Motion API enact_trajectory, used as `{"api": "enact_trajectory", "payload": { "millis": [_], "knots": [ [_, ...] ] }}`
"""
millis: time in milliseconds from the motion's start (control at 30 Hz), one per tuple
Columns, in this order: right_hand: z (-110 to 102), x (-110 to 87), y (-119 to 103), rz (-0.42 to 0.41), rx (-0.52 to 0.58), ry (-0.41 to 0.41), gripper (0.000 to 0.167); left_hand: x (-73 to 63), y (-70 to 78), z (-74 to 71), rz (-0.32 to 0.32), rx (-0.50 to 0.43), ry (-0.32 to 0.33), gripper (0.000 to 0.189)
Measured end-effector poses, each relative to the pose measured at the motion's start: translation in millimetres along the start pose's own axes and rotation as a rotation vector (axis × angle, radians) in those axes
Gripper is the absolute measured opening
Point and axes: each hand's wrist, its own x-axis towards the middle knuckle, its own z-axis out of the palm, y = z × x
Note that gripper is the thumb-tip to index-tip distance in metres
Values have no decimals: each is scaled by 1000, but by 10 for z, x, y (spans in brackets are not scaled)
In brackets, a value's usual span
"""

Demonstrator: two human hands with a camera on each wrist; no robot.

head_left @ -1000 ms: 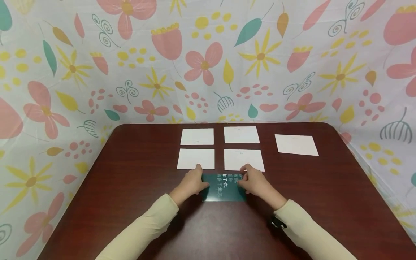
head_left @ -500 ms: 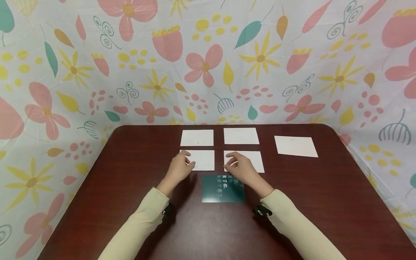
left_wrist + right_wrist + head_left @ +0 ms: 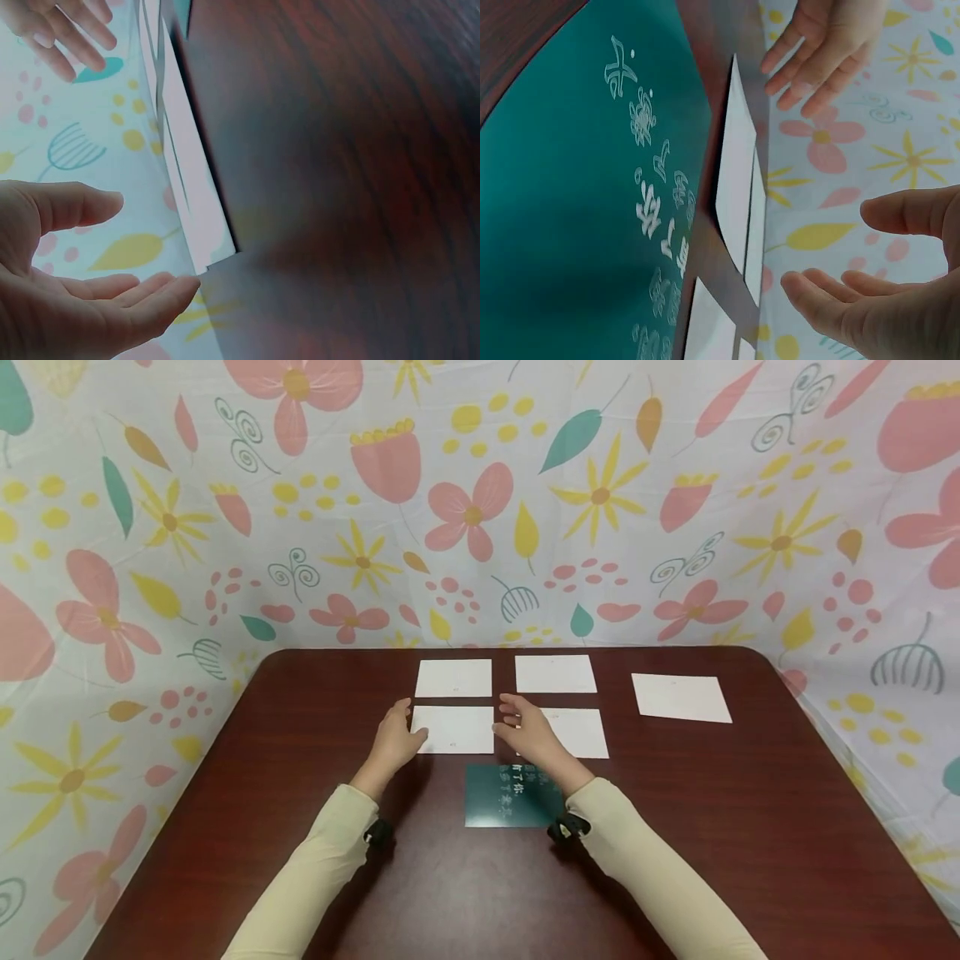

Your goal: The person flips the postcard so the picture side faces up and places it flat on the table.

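On the table (image 3: 457, 885) there's five white cards (image 3: 555, 674), one green card (image 3: 498, 797), right arm (image 3: 648, 864) blocking its edge; left hand (image 3: 391, 739) and right hand (image 3: 532, 732), fingers loosely open, flank the near-left card (image 3: 457, 729), flowery cloth (image 3: 480, 435) behind

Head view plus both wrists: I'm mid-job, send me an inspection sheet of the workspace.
Surface: dark red-brown wood-grain table, glossy toward the front.
Job's things: teal-green card with Chinese characters, nearest the person; beyond it, four white cards in two rows of two; fifth white card apart to the right, slightly turned.
Clutter: nothing seen.
Hands: left hand, fingers relaxed, by the left edge of the near-left white card; right hand, fingers relaxed, over the gap between the near pair. Both hold nothing.
Cables: nothing seen.
Surroundings: white floral-print fabric behind and at both sides.
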Motion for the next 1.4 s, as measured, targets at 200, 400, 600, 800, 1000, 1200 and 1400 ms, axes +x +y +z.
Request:
{"api": "enact_trajectory", "payload": {
  "millis": [200, 400, 600, 800, 1000, 1200, 1400],
  "knots": [
    [108, 71, -4, 74, 35, -20, 60, 54, -64, 12, -74, -40, -42, 70],
    [206, 114, 63, 194, 80, -52, 65, 107, -84, 63, -121, -52, -82, 74],
    [285, 132, 93, 215, 127, -25, 66, 131, -55, 118, -114, -45, -91, 74],
    [341, 141, 46, 229, 138, -16, 65, 108, -26, 133, -100, -37, -50, 73],
    [358, 150, 37, 247, 149, 13, 65, 119, -36, 157, -104, -62, -23, 70],
    [355, 147, 46, 238, 162, 48, 64, 125, -29, 149, -132, -60, 4, 67],
    [338, 135, 45, 218, 165, 76, 61, 125, -33, 141, -155, -68, 25, 63]
  ]
}}
